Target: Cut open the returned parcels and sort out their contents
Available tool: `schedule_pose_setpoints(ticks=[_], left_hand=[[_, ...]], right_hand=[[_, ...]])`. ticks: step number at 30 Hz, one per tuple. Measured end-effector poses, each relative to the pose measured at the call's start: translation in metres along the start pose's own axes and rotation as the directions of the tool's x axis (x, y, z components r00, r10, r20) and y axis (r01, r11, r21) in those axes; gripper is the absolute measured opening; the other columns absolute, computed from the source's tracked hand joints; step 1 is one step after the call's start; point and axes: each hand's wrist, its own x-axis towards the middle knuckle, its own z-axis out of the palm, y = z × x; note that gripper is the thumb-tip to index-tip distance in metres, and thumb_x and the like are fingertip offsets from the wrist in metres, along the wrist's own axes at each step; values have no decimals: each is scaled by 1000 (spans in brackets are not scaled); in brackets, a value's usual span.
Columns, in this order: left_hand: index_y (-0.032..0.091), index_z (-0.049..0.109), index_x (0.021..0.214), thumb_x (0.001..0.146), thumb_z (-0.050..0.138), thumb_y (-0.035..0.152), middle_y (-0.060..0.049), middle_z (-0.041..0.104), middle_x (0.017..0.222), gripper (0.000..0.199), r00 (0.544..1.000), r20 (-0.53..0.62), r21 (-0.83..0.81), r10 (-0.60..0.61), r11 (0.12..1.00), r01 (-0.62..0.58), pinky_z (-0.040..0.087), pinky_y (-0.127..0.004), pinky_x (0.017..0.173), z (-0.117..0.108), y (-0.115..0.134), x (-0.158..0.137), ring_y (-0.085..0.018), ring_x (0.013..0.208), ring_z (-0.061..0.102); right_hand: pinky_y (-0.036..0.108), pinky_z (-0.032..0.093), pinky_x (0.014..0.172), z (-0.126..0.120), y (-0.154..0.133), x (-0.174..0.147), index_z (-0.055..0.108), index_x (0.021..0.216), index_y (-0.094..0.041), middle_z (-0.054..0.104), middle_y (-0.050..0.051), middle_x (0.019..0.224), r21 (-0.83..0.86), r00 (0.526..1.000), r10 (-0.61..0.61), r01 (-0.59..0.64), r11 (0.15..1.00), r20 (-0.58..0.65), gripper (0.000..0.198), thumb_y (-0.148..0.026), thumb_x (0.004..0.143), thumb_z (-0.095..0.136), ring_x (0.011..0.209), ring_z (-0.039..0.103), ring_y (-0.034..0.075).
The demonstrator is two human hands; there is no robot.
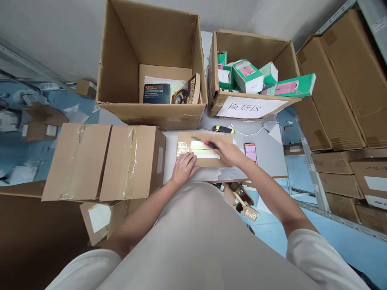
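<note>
A small taped cardboard box with a white label lies flat on the table in front of me. My left hand rests on its near left corner, fingers laid out over the cardboard. Above the box, my right hand is closed around the red-and-black handle of a knife. Its thin blade points left over the box top; whether it touches the cardboard I cannot tell. A yellow-and-black box cutter lies just behind the box. To the right is a phone with a lit screen.
Behind stand an open carton holding books and another open carton with green boxes and a handwritten sign. Two taped cartons flank the table at left. Shelves with cartons rise at right. A white cord lies on the table.
</note>
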Motion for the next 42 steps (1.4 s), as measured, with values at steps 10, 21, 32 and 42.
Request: schedule_pose_setpoints(ticks=[10, 21, 32, 42], left_hand=[[16, 57, 125, 91, 52, 40, -15, 61, 127, 43, 1000, -5, 4, 15, 1000, -15, 36, -47, 106, 2, -1, 1, -29, 125, 50], [17, 57, 125, 91, 52, 40, -15, 61, 125, 42, 1000, 18, -6, 22, 1000, -22, 37, -47, 104, 1, -3, 1, -29, 124, 51], [19, 56, 127, 91, 51, 39, -14, 62, 124, 42, 1000, 11, 0, 9, 1000, -9, 36, -47, 105, 4, -7, 2, -29, 124, 51], [18, 58, 125, 91, 49, 43, -15, 63, 123, 43, 998, 64, 20, -2, 1000, 0, 37, -48, 102, 1, -6, 5, -30, 121, 53]], right_hand=[[30, 43, 70, 4, -43, 44, 11, 151, -39, 59, 12, 117, -343, 937, -149, 259, 903, 317, 60, -16, 97, 25, 91, 66, 23], [31, 46, 70, 3, -50, 51, 11, 151, -37, 59, 13, 118, -352, 923, -168, 294, 889, 345, 58, -19, 98, 25, 92, 67, 24], [33, 47, 72, -9, -51, 53, 15, 151, -35, 62, 15, 115, -355, 925, -98, 237, 904, 368, 60, -14, 96, 27, 92, 67, 24], [32, 46, 72, -15, -65, 49, 24, 149, -29, 65, 16, 112, -343, 916, -147, 284, 895, 374, 55, -16, 96, 29, 97, 67, 25]])
